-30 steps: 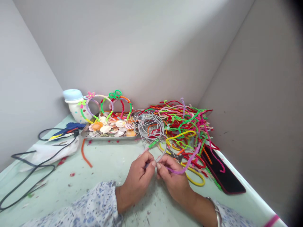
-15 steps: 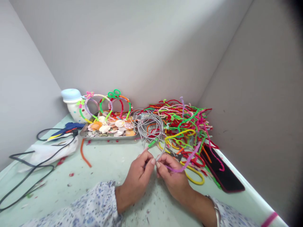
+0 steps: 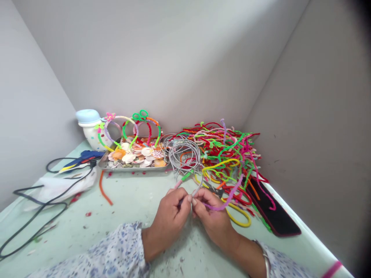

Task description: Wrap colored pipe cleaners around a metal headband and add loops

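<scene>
Little has changed over the last second: the left hand (image 3: 169, 218) and right hand (image 3: 213, 220) stay close together, fingertips pinching a thin grey headband (image 3: 199, 186), with a purple pipe cleaner (image 3: 228, 200) trailing from the right hand. Just beyond lie more bare headbands (image 3: 184, 154), with a heap of colourful pipe cleaners (image 3: 226, 148) to the right and a steel tray of seashells (image 3: 136, 169) to the left.

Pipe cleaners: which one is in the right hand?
The lilac pipe cleaner, pinched in the right hand and curving up toward the heap of pipe cleaners. The heap's strands are mostly red, green and pink and lie loose.
</scene>
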A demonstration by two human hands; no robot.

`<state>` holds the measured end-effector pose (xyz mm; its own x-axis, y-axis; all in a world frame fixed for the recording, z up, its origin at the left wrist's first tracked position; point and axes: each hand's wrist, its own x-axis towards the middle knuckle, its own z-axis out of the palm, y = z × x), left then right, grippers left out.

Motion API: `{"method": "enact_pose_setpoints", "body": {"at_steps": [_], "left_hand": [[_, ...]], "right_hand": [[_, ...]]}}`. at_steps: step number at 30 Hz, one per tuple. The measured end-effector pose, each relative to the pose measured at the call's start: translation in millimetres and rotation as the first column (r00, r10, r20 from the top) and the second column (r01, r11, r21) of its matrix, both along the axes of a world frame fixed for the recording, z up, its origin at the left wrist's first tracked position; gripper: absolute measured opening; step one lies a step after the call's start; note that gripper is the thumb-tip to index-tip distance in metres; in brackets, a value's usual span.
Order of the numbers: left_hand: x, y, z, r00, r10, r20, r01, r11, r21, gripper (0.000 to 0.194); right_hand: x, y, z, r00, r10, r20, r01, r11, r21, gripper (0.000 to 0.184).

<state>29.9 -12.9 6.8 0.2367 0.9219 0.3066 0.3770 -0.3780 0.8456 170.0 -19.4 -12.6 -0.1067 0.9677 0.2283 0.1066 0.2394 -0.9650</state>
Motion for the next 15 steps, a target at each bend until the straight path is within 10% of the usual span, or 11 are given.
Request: {"method": "enact_pose_setpoints", "body": {"at_steps": [15], "left_hand": [[-2.5,-1.3,-0.2,0.993,-0.056,0.105,0.060,0.998,-0.036,0.027]], "right_hand": [[0.9,-1.4,2.3,1.000,0.019,-0.015,-0.020,1.000,-0.017,0.014]]}}
